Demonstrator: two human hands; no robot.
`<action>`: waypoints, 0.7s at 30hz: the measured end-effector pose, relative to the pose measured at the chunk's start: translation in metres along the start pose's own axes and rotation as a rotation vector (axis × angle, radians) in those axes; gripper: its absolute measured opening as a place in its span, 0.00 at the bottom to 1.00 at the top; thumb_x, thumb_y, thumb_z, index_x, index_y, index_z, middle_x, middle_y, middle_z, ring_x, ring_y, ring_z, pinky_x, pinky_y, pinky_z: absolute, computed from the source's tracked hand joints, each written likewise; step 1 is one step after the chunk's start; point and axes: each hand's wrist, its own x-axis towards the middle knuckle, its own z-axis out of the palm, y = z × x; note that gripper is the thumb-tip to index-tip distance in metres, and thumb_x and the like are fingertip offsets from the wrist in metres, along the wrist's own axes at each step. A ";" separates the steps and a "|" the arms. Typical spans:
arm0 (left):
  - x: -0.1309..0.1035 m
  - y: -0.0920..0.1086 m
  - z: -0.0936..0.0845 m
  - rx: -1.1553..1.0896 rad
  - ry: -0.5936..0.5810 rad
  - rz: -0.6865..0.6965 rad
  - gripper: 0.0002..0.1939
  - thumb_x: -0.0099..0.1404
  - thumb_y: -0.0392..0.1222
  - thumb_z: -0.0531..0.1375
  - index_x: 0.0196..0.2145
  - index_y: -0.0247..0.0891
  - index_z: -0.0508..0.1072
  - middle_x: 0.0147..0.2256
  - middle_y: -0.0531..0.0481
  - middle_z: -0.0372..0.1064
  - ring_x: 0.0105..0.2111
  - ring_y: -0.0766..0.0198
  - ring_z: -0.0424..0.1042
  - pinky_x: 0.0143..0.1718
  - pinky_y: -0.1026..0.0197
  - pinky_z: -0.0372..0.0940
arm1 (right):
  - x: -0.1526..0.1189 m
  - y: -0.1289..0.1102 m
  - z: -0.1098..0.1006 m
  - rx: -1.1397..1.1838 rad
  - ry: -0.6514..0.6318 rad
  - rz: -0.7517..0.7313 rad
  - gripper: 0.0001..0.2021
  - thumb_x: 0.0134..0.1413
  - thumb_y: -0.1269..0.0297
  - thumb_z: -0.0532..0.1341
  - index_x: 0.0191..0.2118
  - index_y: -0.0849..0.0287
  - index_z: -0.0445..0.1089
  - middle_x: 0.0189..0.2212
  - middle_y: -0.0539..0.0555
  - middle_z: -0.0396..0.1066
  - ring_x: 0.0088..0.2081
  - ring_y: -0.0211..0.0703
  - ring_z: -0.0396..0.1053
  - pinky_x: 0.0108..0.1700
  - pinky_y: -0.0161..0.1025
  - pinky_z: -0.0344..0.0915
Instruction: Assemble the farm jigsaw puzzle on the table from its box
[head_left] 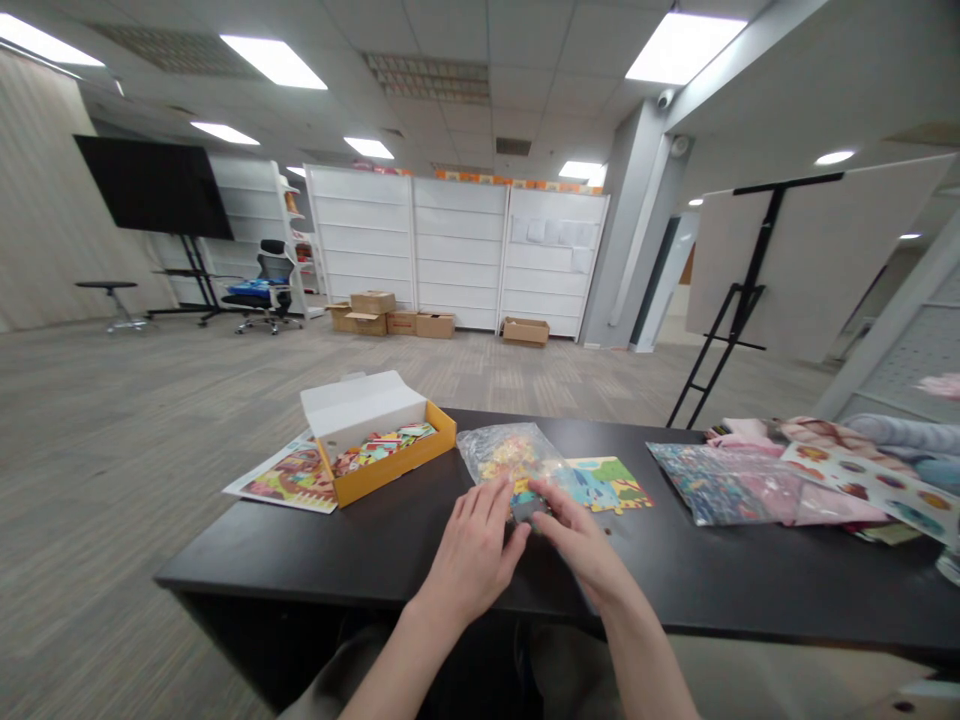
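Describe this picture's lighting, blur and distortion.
In the head view, ceiling lights blow out white; there too, wide-angle stretch seems to tilt the black screen; same view, the small dark item between left hand and right hand looks too soft to identify.

Office with wheeled chair (276, 266), screen (154, 187)

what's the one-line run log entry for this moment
left hand: at grey piece; right hand: at same piece; grips: unclear; plastic bag: beyond hands; puzzle section: beyond right hand; yellow box: open, left
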 end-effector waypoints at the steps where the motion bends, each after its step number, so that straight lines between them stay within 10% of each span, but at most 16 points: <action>1: 0.000 0.001 -0.001 -0.004 0.000 0.004 0.24 0.74 0.47 0.53 0.63 0.35 0.61 0.61 0.37 0.65 0.59 0.48 0.66 0.58 0.44 0.64 | 0.002 0.001 0.005 0.026 0.002 0.016 0.25 0.46 0.57 0.69 0.53 0.52 0.74 0.58 0.56 0.71 0.60 0.53 0.66 0.60 0.48 0.63; 8: -0.001 0.001 -0.003 0.013 0.016 0.010 0.24 0.73 0.46 0.53 0.63 0.34 0.62 0.61 0.35 0.64 0.59 0.48 0.66 0.57 0.44 0.65 | 0.026 0.002 0.030 0.025 -0.135 0.077 0.20 0.54 0.54 0.63 0.51 0.54 0.72 0.33 0.51 0.74 0.33 0.41 0.71 0.33 0.36 0.66; 14: -0.002 0.002 -0.002 0.037 0.019 -0.021 0.26 0.73 0.47 0.53 0.64 0.34 0.59 0.63 0.35 0.62 0.60 0.49 0.65 0.58 0.45 0.64 | 0.068 0.009 0.044 -0.023 0.003 -0.052 0.24 0.49 0.57 0.65 0.54 0.54 0.71 0.43 0.55 0.76 0.46 0.49 0.74 0.46 0.42 0.71; 21: -0.001 0.000 0.002 0.059 0.010 -0.061 0.26 0.71 0.42 0.55 0.64 0.36 0.60 0.61 0.36 0.63 0.59 0.48 0.65 0.57 0.44 0.65 | 0.058 0.003 0.025 -0.238 -0.164 -0.218 0.19 0.57 0.57 0.60 0.52 0.56 0.72 0.48 0.58 0.77 0.52 0.50 0.73 0.55 0.47 0.70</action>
